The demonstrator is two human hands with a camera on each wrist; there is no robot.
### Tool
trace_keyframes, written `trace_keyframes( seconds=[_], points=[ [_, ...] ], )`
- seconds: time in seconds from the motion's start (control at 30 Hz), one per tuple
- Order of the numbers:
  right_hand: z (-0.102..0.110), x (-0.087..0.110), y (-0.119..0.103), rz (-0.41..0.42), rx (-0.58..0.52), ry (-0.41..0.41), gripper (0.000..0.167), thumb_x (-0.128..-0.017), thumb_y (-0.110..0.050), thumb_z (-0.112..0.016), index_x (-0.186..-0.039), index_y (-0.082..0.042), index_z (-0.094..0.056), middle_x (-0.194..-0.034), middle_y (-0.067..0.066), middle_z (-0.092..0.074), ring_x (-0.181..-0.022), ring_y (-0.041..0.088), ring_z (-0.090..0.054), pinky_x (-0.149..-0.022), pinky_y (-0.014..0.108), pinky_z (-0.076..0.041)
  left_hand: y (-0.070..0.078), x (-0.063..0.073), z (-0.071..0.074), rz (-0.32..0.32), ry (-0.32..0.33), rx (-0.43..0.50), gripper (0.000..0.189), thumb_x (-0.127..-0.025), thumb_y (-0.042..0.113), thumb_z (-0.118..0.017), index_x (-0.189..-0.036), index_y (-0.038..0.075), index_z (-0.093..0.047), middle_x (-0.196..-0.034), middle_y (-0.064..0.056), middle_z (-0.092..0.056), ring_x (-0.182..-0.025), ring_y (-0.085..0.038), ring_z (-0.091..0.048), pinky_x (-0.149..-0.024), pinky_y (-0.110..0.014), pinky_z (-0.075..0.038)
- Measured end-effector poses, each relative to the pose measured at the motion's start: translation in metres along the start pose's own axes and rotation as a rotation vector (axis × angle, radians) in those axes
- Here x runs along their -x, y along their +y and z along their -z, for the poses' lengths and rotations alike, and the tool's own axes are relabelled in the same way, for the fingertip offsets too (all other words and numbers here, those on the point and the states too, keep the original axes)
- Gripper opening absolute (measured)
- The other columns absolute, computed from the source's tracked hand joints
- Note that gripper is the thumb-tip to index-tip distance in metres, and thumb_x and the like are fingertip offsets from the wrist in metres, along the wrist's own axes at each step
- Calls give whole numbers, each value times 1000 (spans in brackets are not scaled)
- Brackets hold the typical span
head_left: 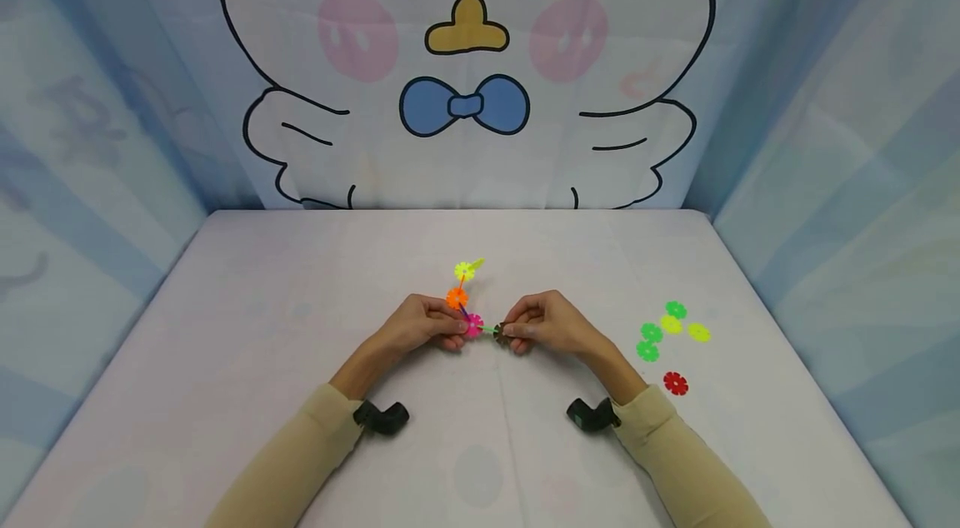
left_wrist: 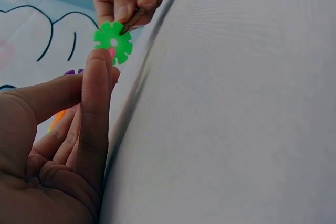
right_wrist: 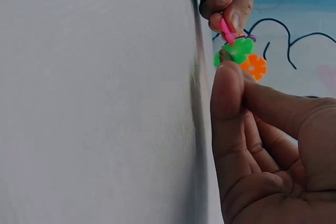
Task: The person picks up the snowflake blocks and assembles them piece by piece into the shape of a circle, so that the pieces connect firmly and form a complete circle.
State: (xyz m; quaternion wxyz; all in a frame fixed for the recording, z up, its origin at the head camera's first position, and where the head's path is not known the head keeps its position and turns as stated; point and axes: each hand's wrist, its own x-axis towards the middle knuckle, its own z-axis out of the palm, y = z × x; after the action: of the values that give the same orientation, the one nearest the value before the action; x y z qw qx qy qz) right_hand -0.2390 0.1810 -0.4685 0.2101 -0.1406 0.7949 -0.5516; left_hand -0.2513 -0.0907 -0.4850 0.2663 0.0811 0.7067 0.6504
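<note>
Close together above the table's middle, my two hands hold a chain of notched plastic snowflake discs. Thumb and fingers of my left hand [head_left: 422, 323] pinch the pink disc [head_left: 474, 326]. My right hand [head_left: 551, 323] pinches a dark brown disc [head_left: 499, 334], mostly covered by the fingertips in the right wrist view. Between them is a green disc [left_wrist: 124, 51], seen flat-on in the left wrist view, with the brown disc right at its notched edge. Beyond the pink one, the chain runs away through a purple disc [right_wrist: 252, 38], an orange disc [head_left: 457, 298] and a yellow disc [head_left: 464, 271].
On the right of the white-covered table [head_left: 225, 278] lie several loose discs: green discs [head_left: 648, 351], yellow discs [head_left: 699, 332] and a red disc [head_left: 676, 383]. A curtain with a cartoon figure [head_left: 465, 170] hangs behind the far edge. Dark wrist cameras [head_left: 382, 418] sit by both sleeves.
</note>
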Motion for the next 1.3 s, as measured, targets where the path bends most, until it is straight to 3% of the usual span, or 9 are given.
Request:
trace_keyframes(
  seconds=[0.33, 0.63, 0.8, 1.0, 1.3],
  points=[
    [-3, 1, 2, -22, -37, 13, 19, -98, -5, -74, -110, 9, -72, -91, 15, -79, -70, 13, -76, -71, 31, -69, -3, -2, 1, 5, 4, 8, 22, -96, 6, -77, -113, -8, -71, -87, -8, -82, -72, -12, -78, -72, -26, -68],
    [0, 4, -3, -55, 3, 18, 19, -99, -7, -73, -112, 8, -76, -96, 20, -82, -71, 15, -78, -71, 33, -69, -5, -1, -1, -34, 7, 59, 24, -99, 5, -73, -119, -9, -70, -84, -4, -81, -73, -12, -77, -73, -28, -68],
    [-1, 0, -7, -59, -3, 53, 18, -99, -7, -73, -111, 7, -75, -93, 19, -82, -70, 16, -78, -71, 34, -69, -5, -2, -2, -9, 13, 64, 25, -98, 8, -75, -118, -6, -70, -89, -6, -81, -75, -12, -77, -74, -29, -69],
    [-9, -7, -11, -44, -44, 36, 20, -101, -7, -71, -113, 9, -72, -96, 21, -82, -70, 16, -80, -72, 35, -69, -2, -1, 0, 7, -23, 32, 27, -97, 9, -77, -119, -6, -71, -100, -11, -83, -79, -13, -77, -77, -29, -69],
    [-24, -14, -17, -51, -41, 37, 19, -101, -9, -71, -110, 8, -72, -86, 18, -81, -68, 16, -79, -70, 33, -69, 1, 1, 0, -8, -56, 10, 30, -98, 11, -76, -121, -7, -70, -103, -14, -82, -80, -13, -79, -77, -28, -68]
  ],
)
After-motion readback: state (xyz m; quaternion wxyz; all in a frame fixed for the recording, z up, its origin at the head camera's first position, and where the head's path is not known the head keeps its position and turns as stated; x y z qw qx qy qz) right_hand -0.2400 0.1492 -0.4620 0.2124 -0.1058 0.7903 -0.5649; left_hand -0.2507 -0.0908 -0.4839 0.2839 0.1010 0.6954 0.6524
